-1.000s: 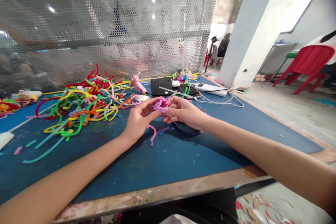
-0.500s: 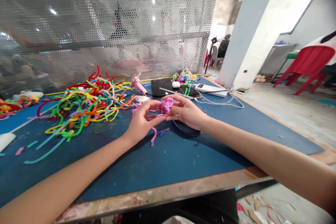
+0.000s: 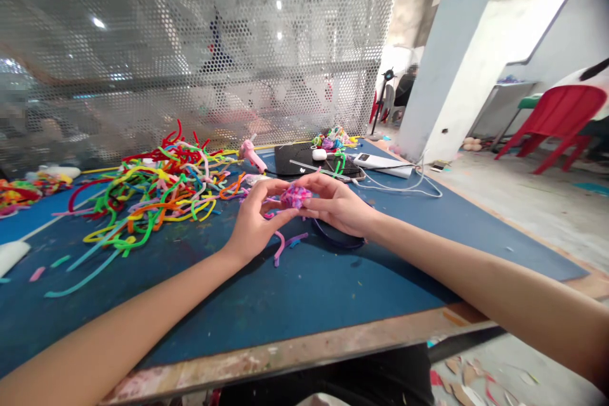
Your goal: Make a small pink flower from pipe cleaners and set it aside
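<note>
Between my two hands, just above the blue table mat, is a small pink and purple fuzzy ball of twisted pipe cleaner [image 3: 295, 196]. My left hand [image 3: 257, 217] grips its left side between thumb and fingers. From the right, my right hand [image 3: 340, 206] pinches it with the thumb in front and the fingers behind. Below the hands lie a bent pink pipe cleaner piece [image 3: 278, 248] and a short purple piece [image 3: 297, 240]. A dark cord loop [image 3: 335, 242] rests under my right hand.
A tangled heap of colourful pipe cleaners [image 3: 162, 190] spreads over the left of the table. Behind my hands are a pink glue gun [image 3: 252, 156], a black flat case [image 3: 290, 155], a white earbud case [image 3: 319, 154] and a white device with cables [image 3: 384, 165]. A perforated metal screen [image 3: 295, 95] stands behind.
The pink and purple ball has turned in my fingers and moved slightly left, showing another side. Both hands keep hold of it in nearly the same place.
</note>
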`<state>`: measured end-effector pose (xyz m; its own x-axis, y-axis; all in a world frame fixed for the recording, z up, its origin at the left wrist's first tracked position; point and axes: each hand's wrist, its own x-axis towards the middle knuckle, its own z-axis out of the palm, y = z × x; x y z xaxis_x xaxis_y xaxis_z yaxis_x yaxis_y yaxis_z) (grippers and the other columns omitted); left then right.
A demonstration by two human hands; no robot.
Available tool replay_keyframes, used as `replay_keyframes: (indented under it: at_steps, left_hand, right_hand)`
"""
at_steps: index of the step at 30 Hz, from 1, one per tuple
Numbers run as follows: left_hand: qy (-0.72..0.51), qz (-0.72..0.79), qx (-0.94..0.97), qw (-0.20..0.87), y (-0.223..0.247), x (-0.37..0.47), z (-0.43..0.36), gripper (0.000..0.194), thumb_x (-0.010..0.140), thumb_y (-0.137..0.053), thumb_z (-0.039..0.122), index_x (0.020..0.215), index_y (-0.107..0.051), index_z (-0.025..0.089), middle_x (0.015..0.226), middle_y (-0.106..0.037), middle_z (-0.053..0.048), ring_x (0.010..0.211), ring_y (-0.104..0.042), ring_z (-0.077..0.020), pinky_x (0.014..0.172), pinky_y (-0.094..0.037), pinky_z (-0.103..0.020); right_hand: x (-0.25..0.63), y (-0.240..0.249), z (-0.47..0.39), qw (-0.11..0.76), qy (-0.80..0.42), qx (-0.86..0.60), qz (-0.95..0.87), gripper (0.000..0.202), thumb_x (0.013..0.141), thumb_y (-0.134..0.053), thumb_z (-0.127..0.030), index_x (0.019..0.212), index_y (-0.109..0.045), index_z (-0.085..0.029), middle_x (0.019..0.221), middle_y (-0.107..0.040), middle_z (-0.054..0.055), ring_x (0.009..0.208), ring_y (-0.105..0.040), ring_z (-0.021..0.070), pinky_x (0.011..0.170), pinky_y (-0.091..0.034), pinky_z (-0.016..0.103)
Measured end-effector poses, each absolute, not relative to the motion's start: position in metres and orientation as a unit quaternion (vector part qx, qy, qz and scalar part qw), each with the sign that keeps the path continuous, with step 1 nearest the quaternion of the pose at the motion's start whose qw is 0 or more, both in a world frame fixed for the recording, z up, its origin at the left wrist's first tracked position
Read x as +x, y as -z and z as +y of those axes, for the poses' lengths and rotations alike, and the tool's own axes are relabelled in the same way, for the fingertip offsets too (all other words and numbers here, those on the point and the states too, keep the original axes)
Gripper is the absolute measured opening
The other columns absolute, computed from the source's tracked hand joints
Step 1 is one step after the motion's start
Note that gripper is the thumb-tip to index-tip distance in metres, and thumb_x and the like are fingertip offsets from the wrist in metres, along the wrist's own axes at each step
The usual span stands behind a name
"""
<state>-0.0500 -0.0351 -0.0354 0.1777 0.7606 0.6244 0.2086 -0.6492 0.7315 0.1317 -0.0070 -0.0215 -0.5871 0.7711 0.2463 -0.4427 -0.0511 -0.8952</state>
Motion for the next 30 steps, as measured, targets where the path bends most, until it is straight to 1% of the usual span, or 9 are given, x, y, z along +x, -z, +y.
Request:
replay_keyframes:
  at_steps: [4,7,11,13,15,20,25,28,30]
  left_hand:
    - [-0.564,0.345,0.704,0.260,0.039,-0.049,-0.031,0.045,0.068,-0.078,0.027,0.106,-0.054,0.022,0.111,-0.055,-0.006,0.101,-0.059,-0.0205,0.086,-0.051,-0.033]
    - [-0.566,0.364,0.689,0.269,0.038,-0.049,-0.030,0.044,0.066,-0.079,0.030,0.103,-0.057,0.021,0.109,-0.057,-0.006,0.101,-0.059,-0.0215,0.083,-0.052,-0.032]
    - [-0.555,0.395,0.655,0.327,0.032,-0.050,-0.031,0.031,0.073,-0.073,0.035,0.097,-0.064,0.018,0.098,-0.066,-0.006,0.088,-0.064,-0.0197,0.074,-0.053,-0.029]
    - [-0.557,0.398,0.638,0.352,0.031,-0.051,-0.030,0.030,0.073,-0.073,0.037,0.096,-0.067,0.018,0.094,-0.069,-0.005,0.080,-0.065,-0.0181,0.070,-0.054,-0.028]
    - [-0.560,0.393,0.631,0.366,0.034,-0.052,-0.027,0.032,0.072,-0.074,0.038,0.096,-0.068,0.018,0.096,-0.071,-0.005,0.079,-0.066,-0.0182,0.071,-0.055,-0.030]
    - [-0.580,0.388,0.618,0.363,0.040,-0.056,-0.019,0.029,0.067,-0.078,0.035,0.089,-0.071,0.018,0.094,-0.073,-0.006,0.086,-0.068,-0.0205,0.079,-0.054,-0.033]
    - [-0.595,0.381,0.617,0.347,0.035,-0.056,-0.020,0.027,0.063,-0.081,0.031,0.084,-0.072,0.017,0.089,-0.075,-0.006,0.086,-0.068,-0.0212,0.083,-0.053,-0.036]
    - [-0.588,0.377,0.626,0.348,0.032,-0.055,-0.024,0.024,0.062,-0.082,0.030,0.078,-0.072,0.016,0.092,-0.075,-0.007,0.086,-0.069,-0.0224,0.081,-0.055,-0.035]
    - [-0.588,0.370,0.626,0.353,0.031,-0.054,-0.026,0.030,0.062,-0.082,0.029,0.086,-0.071,0.017,0.097,-0.074,-0.008,0.089,-0.069,-0.0227,0.082,-0.055,-0.035]
  right_hand:
    - [0.132,0.022,-0.006,0.452,-0.674,-0.164,-0.561,0.038,0.060,-0.080,-0.012,0.091,-0.060,-0.021,0.093,-0.063,-0.003,0.073,-0.061,0.0080,0.068,-0.053,0.021]
    - [0.133,0.021,-0.005,0.461,-0.665,-0.163,-0.565,0.047,0.059,-0.081,-0.012,0.099,-0.057,-0.023,0.101,-0.064,-0.001,0.078,-0.063,0.0097,0.070,-0.053,0.022]
    - [0.134,0.026,0.000,0.461,-0.626,-0.177,-0.603,0.035,0.063,-0.079,-0.017,0.094,-0.062,-0.020,0.093,-0.066,0.000,0.081,-0.064,0.0115,0.075,-0.053,0.024]
    - [0.135,0.029,0.003,0.456,-0.609,-0.187,-0.621,0.032,0.066,-0.078,-0.019,0.094,-0.064,-0.019,0.087,-0.067,-0.001,0.078,-0.065,0.0120,0.076,-0.053,0.026]
    - [0.136,0.030,0.005,0.456,-0.584,-0.202,-0.640,0.031,0.067,-0.077,-0.019,0.095,-0.065,-0.019,0.085,-0.068,-0.001,0.077,-0.066,0.0124,0.076,-0.054,0.027]
    - [0.136,0.025,0.001,0.452,-0.501,-0.289,-0.679,0.026,0.071,-0.071,-0.020,0.096,-0.063,-0.017,0.082,-0.068,0.002,0.066,-0.067,0.0143,0.059,-0.057,0.026]
    - [0.135,0.021,-0.004,0.425,-0.577,-0.261,-0.647,0.033,0.078,-0.067,-0.025,0.108,-0.058,-0.017,0.076,-0.070,0.003,0.067,-0.070,0.0162,0.061,-0.059,0.027]
    - [0.136,0.024,-0.002,0.432,-0.588,-0.256,-0.634,0.031,0.079,-0.068,-0.031,0.105,-0.061,-0.015,0.074,-0.071,0.004,0.066,-0.071,0.0160,0.063,-0.059,0.027]
    - [0.137,0.026,0.000,0.442,-0.595,-0.238,-0.628,0.030,0.076,-0.072,-0.031,0.101,-0.064,-0.015,0.073,-0.072,0.003,0.066,-0.070,0.0150,0.065,-0.059,0.026]
